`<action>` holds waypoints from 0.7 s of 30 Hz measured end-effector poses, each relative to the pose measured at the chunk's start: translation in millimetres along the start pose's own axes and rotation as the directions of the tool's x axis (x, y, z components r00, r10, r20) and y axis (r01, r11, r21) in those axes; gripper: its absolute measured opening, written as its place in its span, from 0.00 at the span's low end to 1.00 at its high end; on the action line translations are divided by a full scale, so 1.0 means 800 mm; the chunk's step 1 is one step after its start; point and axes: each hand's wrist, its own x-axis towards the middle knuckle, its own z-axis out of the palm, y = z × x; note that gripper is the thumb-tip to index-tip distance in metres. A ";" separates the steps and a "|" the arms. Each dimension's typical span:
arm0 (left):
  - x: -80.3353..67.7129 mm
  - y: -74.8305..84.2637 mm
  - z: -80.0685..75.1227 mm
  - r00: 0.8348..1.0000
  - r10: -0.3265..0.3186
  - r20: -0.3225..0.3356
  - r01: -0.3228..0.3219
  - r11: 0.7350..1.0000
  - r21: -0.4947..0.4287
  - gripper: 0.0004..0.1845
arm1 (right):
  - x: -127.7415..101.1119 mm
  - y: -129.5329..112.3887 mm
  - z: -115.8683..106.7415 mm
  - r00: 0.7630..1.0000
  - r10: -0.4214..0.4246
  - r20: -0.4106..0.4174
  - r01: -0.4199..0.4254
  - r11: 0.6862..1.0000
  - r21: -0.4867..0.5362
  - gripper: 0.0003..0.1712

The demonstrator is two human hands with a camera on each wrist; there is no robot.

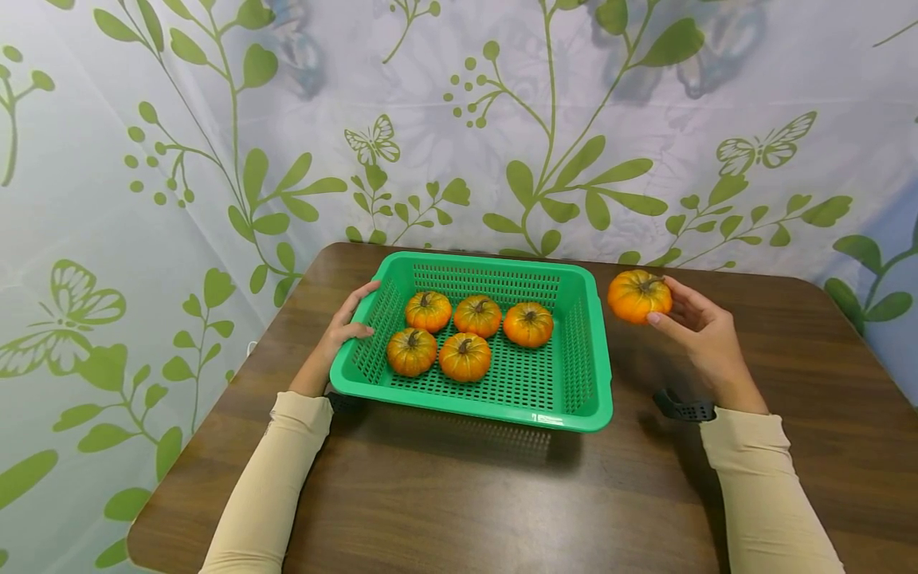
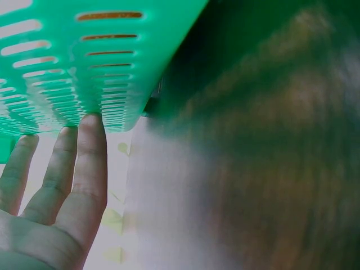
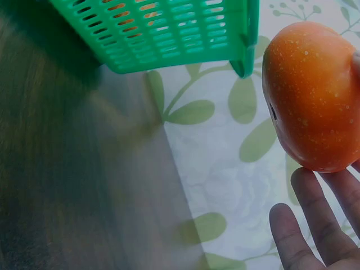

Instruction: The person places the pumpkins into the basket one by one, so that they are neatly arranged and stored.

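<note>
A green plastic basket (image 1: 459, 405) with slotted walls is held above the tabletop, its shadow below it. Several small orange pumpkins (image 1: 466, 356) lie inside, mostly toward its left half. At the basket's left end, my left hand (image 1: 343, 325) grips the rim, thumb over the edge. In the left wrist view, the fingers (image 2: 90, 157) of that hand touch the outer wall. Off the basket's right side, my right hand (image 1: 706, 335) holds another small pumpkin (image 1: 638, 296) in the air between thumb and fingers. This pumpkin (image 3: 312, 95) shows its smooth orange skin in the right wrist view.
The brown wooden table (image 1: 459, 494) extends under and in front of the basket. Behind it hangs a pale curtain (image 1: 459, 143) with green leaves and butterflies. A dark wrist strap (image 1: 684, 408) sits at the right wrist.
</note>
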 end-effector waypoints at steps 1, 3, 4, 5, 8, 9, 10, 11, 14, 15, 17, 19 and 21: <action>0.000 0.000 0.000 1.000 -0.002 -0.002 0.002 1.000 -0.001 0.43 | 0.000 -0.002 0.001 1.000 -0.005 0.005 0.005 1.000 -0.002 0.35; 0.000 0.000 0.001 1.000 -0.001 -0.008 0.001 1.000 0.004 0.43 | 0.000 -0.006 0.003 1.000 -0.016 0.014 0.016 1.000 -0.010 0.35; 0.001 0.000 0.001 1.000 -0.001 -0.009 0.001 1.000 0.006 0.42 | 0.000 -0.008 0.004 1.000 -0.021 0.018 0.021 1.000 -0.017 0.35; 0.001 0.000 0.001 1.000 0.001 -0.010 -0.001 1.000 0.010 0.42 | 0.000 -0.010 0.005 0.999 -0.027 0.024 0.028 1.000 -0.014 0.35; 0.000 0.000 0.001 1.000 0.001 -0.013 -0.001 1.000 0.015 0.42 | 0.000 -0.016 0.008 0.999 -0.037 0.040 0.039 0.998 -0.039 0.35; 0.000 0.000 0.001 1.000 -0.001 -0.012 0.001 1.000 0.014 0.41 | 0.000 -0.018 0.008 0.998 -0.039 0.045 0.042 0.998 -0.051 0.35; 0.000 0.001 0.001 1.000 -0.004 -0.010 0.004 1.000 0.011 0.41 | 0.000 -0.019 0.009 0.998 -0.042 0.052 0.045 0.997 -0.058 0.35; 0.000 0.001 0.002 1.000 -0.003 -0.011 0.003 1.000 0.008 0.41 | -0.001 -0.021 0.010 0.997 -0.043 0.058 0.047 0.997 -0.068 0.35; 0.000 0.001 0.002 1.000 0.001 -0.013 -0.001 1.000 0.003 0.41 | -0.001 -0.025 0.011 0.995 -0.048 0.083 0.055 0.995 -0.086 0.35; 0.000 0.001 0.002 1.000 0.002 -0.013 -0.002 1.000 -0.001 0.41 | -0.001 -0.026 0.012 0.995 -0.051 0.090 0.059 0.994 -0.091 0.35; 0.000 0.001 0.002 1.000 0.006 -0.013 -0.006 1.000 0.001 0.41 | -0.001 -0.028 0.013 0.993 -0.055 0.101 0.064 0.993 -0.097 0.35; 0.000 0.001 0.003 1.000 0.004 -0.012 -0.004 1.000 0.000 0.42 | -0.001 -0.030 0.014 0.993 -0.054 0.108 0.066 0.991 -0.113 0.35; 0.000 0.002 0.003 1.000 0.000 -0.011 0.000 1.000 -0.001 0.42 | -0.002 -0.033 0.016 0.992 -0.058 0.113 0.076 0.984 -0.164 0.35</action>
